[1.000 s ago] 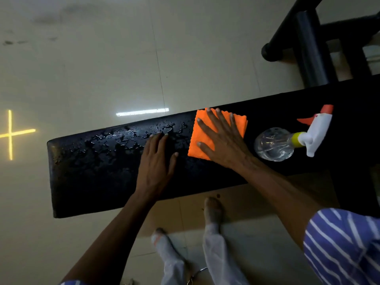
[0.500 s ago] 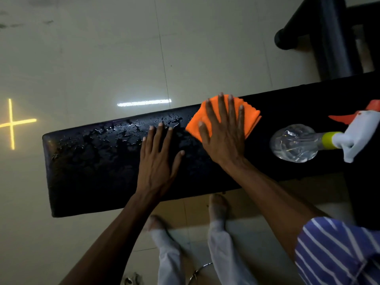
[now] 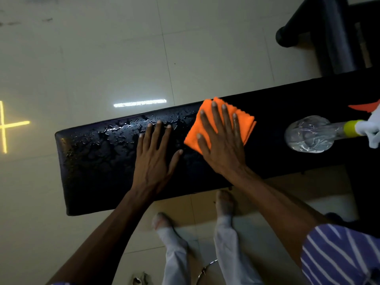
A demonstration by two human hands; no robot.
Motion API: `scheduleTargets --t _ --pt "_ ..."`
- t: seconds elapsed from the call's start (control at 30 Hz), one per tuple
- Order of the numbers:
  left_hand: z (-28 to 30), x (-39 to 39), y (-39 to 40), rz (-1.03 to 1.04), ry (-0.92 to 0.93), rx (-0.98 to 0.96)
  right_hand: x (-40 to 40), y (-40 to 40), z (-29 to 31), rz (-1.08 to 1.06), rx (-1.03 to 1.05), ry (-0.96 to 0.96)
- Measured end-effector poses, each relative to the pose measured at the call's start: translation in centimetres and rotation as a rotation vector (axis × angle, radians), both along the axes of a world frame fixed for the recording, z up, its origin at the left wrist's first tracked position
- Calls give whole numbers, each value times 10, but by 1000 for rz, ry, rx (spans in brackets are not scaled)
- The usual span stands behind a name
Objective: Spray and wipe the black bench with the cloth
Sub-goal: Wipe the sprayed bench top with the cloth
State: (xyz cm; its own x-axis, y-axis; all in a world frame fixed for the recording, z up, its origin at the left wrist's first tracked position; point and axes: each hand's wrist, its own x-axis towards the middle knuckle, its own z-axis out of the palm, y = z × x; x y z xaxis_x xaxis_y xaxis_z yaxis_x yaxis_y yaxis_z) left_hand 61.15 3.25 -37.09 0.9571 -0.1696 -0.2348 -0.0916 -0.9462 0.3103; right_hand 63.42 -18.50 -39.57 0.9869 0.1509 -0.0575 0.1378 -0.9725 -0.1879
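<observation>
Orange cloth, soft and limp, slides best under the flat right hand; left hand splays empty on the wet tabletop.

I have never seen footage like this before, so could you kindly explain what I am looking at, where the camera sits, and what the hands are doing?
There is no machine here: a person is cleaning, and the one camera is worn on their head, looking forward and down. That is why you see both forearms reaching away from you, with the legs and feet below on the tiled floor.

The long dark shape is the black bench. Its left part glistens with droplets, so it looks already sprayed.

The right hand lies flat, fingers spread, pressing a folded orange cloth onto the bench. The left hand rests open on the wet surface beside it, holding nothing.

Further right, a clear spray bottle lies on its side on the bench; nobody touches it.
</observation>
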Motion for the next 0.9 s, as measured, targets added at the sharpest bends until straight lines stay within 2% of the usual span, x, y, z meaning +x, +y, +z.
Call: scheduleTargets --t 0.07,0.13,0.33,0.37,0.43,0.5,0.57,0.63,0.77,0.83,0.9 --pt "1 -3 4 24 3 -8 -7 -20 1 143 -1 25" --pt "1 -6 12 36 11 -2 9 -35 4 167 -11 46" --pt "-6 -8 26 -10 11 28 54 24 1 -229 -21 30" --pt "-6 -8 26 -12 12 24 47 32 1 -201 -14 26" --pt "-5 -8 27 -16 15 17 23 32 2 -8 -27 8" --pt "-3 -10 30 -2 16 9 7 12 5 194 -53 20" --pt "-2 -14 35 15 11 13 17 -9 7 283 -63 42" --pt "-5 -19 42 16 8 24 40 -9 4 212 -63 55" --pt "-11 -24 54 -14 1 27 60 41 -2 -130 -37 43" --pt "-8 -24 58 0 2 13 43 66 2 -136 -14 30" --pt "-4 -24 61 24 2 10 16 74 4 21 -8 6"
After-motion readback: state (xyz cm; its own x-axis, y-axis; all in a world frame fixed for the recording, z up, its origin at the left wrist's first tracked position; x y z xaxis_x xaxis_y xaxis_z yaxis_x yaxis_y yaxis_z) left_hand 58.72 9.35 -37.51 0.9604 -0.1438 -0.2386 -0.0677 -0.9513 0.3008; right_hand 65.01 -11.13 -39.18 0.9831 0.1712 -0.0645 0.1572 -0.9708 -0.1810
